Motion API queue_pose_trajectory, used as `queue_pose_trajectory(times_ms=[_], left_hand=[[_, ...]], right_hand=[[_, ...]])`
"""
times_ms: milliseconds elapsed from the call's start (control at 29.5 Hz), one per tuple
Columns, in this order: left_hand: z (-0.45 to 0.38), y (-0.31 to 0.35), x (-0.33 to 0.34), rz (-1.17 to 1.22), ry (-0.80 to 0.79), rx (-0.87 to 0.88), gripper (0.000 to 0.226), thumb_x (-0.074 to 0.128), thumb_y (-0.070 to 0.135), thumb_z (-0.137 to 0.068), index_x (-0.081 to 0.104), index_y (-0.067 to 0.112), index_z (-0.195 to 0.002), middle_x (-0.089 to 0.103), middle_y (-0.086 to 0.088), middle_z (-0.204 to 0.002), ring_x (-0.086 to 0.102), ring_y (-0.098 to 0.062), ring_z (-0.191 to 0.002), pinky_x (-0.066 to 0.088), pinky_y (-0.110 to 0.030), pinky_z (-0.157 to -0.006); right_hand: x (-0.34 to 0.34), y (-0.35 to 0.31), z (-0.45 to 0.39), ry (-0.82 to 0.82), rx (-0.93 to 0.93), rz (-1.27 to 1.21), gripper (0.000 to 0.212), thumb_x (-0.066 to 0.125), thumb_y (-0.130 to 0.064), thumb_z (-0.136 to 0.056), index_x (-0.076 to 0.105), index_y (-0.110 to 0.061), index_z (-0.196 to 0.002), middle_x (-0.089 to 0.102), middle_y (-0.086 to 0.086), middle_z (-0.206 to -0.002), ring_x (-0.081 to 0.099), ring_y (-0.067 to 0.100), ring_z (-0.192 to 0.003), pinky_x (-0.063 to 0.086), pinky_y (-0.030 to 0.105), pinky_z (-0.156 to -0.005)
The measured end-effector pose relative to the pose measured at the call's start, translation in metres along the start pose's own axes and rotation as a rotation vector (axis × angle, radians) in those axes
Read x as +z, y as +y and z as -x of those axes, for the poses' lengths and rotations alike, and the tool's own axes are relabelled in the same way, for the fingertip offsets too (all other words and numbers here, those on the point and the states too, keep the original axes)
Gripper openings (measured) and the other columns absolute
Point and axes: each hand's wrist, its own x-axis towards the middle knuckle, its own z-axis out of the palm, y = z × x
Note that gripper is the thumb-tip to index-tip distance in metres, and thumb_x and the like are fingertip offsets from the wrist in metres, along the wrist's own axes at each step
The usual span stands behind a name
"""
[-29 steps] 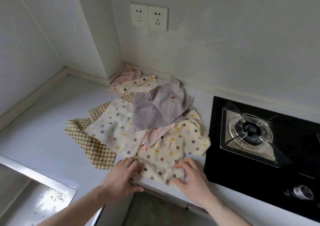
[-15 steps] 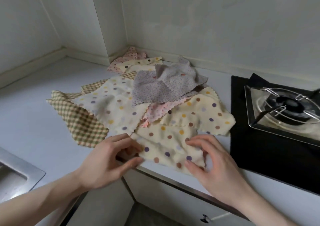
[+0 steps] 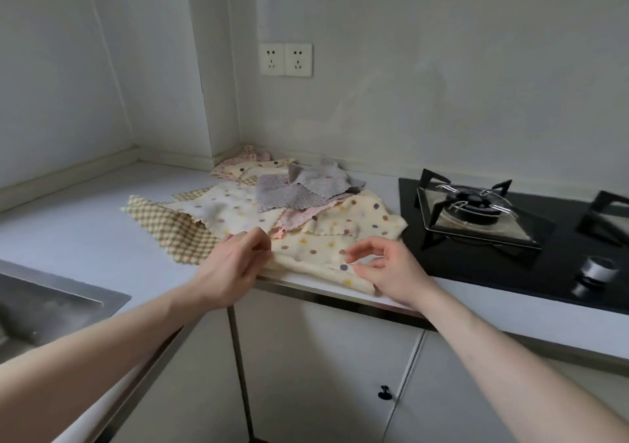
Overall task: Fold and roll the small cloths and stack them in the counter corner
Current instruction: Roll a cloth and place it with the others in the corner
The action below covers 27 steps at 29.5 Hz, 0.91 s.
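Cream polka-dot cloth [image 3: 316, 255], grey speckled cloth [image 3: 299, 191], green checked cloth [image 3: 177, 231], black hob [image 3: 476, 259].

A second ago both hands lay flat, fingers spread, on the near edge of the yellow dotted cloth [image 3: 316, 255] at the front lip of the surface [image 3: 85, 238]. Now the left hand [image 3: 231, 269] has curled its fingers and pinches that cloth's left corner, and the right hand [image 3: 388, 272] has lifted off, thumb and forefinger closed in a fine grip on the cloth's near edge, the other fingers arched above it. The cloth's front edge, which lay smooth, now bunches and rises a little between the two hands. The heap behind the yellow dotted cloth looks undisturbed.
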Motion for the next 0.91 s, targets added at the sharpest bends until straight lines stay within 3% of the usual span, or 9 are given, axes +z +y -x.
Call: queue_pose_trajectory(times_ms=[102, 237, 474, 542, 677, 812, 914], left_hand=[[0.003, 0.007, -0.003, -0.032, -0.004, -0.014, 0.01, 0.054, 0.029, -0.101, 0.045, 0.028, -0.1, 0.056, 0.014, -0.086, 0.047, -0.011, -0.075, 0.034, -0.03, -0.069], [0.004, 0.008, -0.005, -0.086, -0.016, -0.018, 0.017, 0.061, 0.029, -0.099, 0.044, 0.03, -0.1, 0.049, 0.018, -0.089, 0.043, -0.01, -0.078, 0.031, -0.029, -0.071], [0.006, 0.012, -0.013, -0.082, -0.053, 0.027, 0.017, 0.071, 0.035, -0.076, 0.055, 0.034, -0.083, 0.052, 0.019, -0.09, 0.051, -0.006, -0.082, 0.046, -0.032, -0.075], [0.005, 0.012, -0.013, -0.11, -0.074, 0.052, 0.017, 0.073, 0.04, -0.076, 0.057, 0.034, -0.08, 0.057, 0.02, -0.088, 0.051, -0.003, -0.081, 0.047, -0.032, -0.077], [0.005, 0.013, -0.013, -0.133, -0.076, 0.072, 0.025, 0.069, 0.055, -0.08, 0.056, 0.037, -0.091, 0.059, 0.021, -0.088, 0.051, -0.003, -0.082, 0.044, -0.028, -0.08], [0.006, 0.015, -0.013, -0.182, -0.107, 0.136, 0.032, 0.066, 0.062, -0.083, 0.053, 0.039, -0.1, 0.056, 0.025, -0.091, 0.053, -0.003, -0.086, 0.04, -0.024, -0.079], [0.011, 0.02, -0.007, -0.277, -0.128, 0.192, 0.029, 0.072, 0.055, -0.082, 0.057, 0.04, -0.101, 0.059, 0.024, -0.096, 0.054, -0.003, -0.09, 0.033, -0.018, -0.079]], right_hand=[[0.002, -0.002, 0.007, 0.106, 0.035, -0.055, 0.028, 0.068, 0.009, -0.086, 0.074, -0.016, -0.097, 0.079, -0.004, -0.092, 0.073, 0.005, -0.092, 0.052, 0.022, -0.084], [0.001, -0.001, 0.011, 0.231, 0.082, -0.18, 0.026, 0.066, 0.009, -0.089, 0.073, -0.014, -0.098, 0.08, 0.0, -0.092, 0.072, 0.014, -0.096, 0.054, 0.029, -0.092], [0.004, -0.003, 0.017, 0.393, 0.161, -0.193, 0.023, 0.065, 0.002, -0.093, 0.077, -0.018, -0.093, 0.076, -0.001, -0.104, 0.067, 0.003, -0.08, 0.048, 0.015, -0.069], [0.007, -0.007, 0.018, 0.395, 0.129, -0.076, 0.023, 0.066, -0.003, -0.091, 0.077, -0.023, -0.088, 0.074, -0.009, -0.102, 0.067, 0.0, -0.089, 0.046, 0.01, -0.071], [0.023, -0.006, 0.027, 0.29, -0.075, 0.293, 0.002, 0.074, -0.026, -0.083, 0.076, -0.028, -0.083, 0.07, -0.023, -0.098, 0.058, -0.002, -0.105, 0.045, 0.023, -0.092], [0.027, -0.001, 0.042, 0.089, -0.156, 0.708, 0.041, 0.066, -0.067, -0.077, 0.069, -0.041, -0.108, 0.06, -0.031, -0.111, 0.044, -0.005, -0.114, 0.039, 0.019, -0.099], [0.025, -0.002, 0.053, 0.114, -0.167, 0.7, 0.034, 0.07, -0.059, -0.079, 0.065, -0.04, -0.106, 0.057, -0.032, -0.109, 0.043, -0.006, -0.113, 0.041, 0.022, -0.097]])
